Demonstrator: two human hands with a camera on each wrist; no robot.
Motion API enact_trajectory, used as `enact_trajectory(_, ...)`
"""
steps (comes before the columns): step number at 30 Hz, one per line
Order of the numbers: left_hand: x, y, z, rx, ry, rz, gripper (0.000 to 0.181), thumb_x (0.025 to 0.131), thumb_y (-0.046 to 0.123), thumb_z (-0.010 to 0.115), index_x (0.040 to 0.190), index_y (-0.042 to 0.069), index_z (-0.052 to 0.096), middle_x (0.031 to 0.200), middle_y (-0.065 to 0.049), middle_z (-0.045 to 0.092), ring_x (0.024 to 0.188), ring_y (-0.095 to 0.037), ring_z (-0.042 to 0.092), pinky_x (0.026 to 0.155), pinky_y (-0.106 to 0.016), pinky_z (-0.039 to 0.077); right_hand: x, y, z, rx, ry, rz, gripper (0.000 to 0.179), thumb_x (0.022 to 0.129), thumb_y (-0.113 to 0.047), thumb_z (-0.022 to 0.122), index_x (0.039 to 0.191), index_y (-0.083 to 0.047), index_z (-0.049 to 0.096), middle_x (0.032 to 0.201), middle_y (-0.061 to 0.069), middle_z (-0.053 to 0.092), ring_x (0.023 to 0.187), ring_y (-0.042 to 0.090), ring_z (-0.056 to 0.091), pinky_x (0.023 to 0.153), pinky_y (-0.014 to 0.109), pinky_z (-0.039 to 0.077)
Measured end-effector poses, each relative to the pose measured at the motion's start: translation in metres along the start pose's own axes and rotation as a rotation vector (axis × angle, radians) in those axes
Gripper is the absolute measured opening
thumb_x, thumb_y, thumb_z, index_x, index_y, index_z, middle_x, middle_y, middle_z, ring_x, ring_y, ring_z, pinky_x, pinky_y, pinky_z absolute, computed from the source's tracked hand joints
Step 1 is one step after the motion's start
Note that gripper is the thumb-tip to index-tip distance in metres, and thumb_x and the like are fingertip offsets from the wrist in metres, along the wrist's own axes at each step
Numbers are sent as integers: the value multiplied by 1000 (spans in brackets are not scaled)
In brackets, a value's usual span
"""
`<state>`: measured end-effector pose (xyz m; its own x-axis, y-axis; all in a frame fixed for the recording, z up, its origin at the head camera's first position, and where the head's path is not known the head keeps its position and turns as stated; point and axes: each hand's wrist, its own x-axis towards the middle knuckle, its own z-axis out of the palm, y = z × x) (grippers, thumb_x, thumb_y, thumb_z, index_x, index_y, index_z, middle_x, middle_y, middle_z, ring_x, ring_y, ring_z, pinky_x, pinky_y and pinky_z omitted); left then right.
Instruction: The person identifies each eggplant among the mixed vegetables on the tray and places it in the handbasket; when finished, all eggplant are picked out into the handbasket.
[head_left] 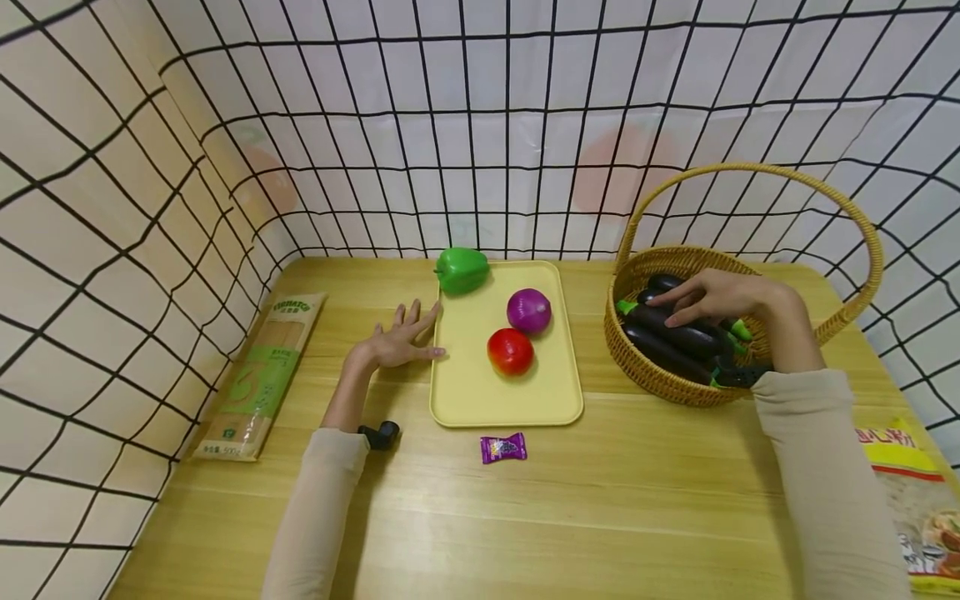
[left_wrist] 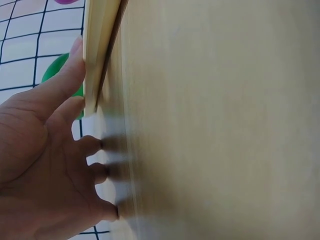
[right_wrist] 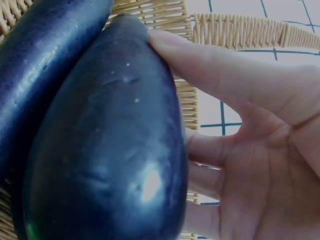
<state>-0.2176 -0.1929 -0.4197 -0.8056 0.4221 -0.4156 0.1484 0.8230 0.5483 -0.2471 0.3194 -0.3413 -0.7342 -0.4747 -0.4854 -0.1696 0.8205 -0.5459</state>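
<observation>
In the head view my left hand [head_left: 397,342] lies at the left edge of the yellow tray [head_left: 465,400], fingers spread. The left wrist view shows thumb and index finger against the tray's side, the other fingertips on the table. On the tray are a green bell pepper [head_left: 462,271] at the back left corner, a purple onion [head_left: 529,311] and a red tomato [head_left: 511,352]. My right hand [head_left: 712,296] reaches into the wicker basket [head_left: 652,383] and holds a dark eggplant [right_wrist: 105,135], thumb on one side, fingers partly hidden behind it. Several other eggplants lie around it.
A purple wrapped candy [head_left: 503,448] lies in front of the tray. A noodle packet [head_left: 258,379] lies at the left, another food bag [head_left: 911,500] at the right edge. The basket's tall handle [head_left: 750,168] arches above it. Black netting [head_left: 510,108] surrounds the table.
</observation>
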Motion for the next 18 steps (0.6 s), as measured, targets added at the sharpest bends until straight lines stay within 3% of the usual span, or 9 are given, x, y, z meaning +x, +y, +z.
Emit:
enact_trajectory(7,-1,3,0,5,-4,-4,92,104,48,57,167,23,-4,171,-19,-24,156,-44,-28,118,-78,-16,-4,-2,-1,4,2,3,52,100,-24,69,148,-7,56,127,24,68,54,8,37,53,25,43)
enact_trajectory(11,2,0,1,8,-8,-6,92,104,49,56,167,25,-5,171,-18,-24,156,-44,-28,119,-77,-16,-10,-3,-1,14,-5,-9,52,101,-23,68,149,-7,55,134,32,64,59,10,44,58,27,48)
enact_trajectory(14,1,-1,0,5,-7,-5,91,104,51,55,167,26,-5,171,-18,-24,156,-43,-28,120,-75,-15,-16,-4,-2,17,1,-23,53,102,-24,67,150,-7,54,141,34,59,78,13,59,68,29,55)
enact_trajectory(18,-6,1,-2,-37,14,9,86,106,47,52,168,22,-2,171,-21,-20,157,-44,-23,120,-75,-15,-23,-10,-3,-9,53,-44,53,104,-28,64,152,-9,53,136,23,65,101,17,63,77,28,56)
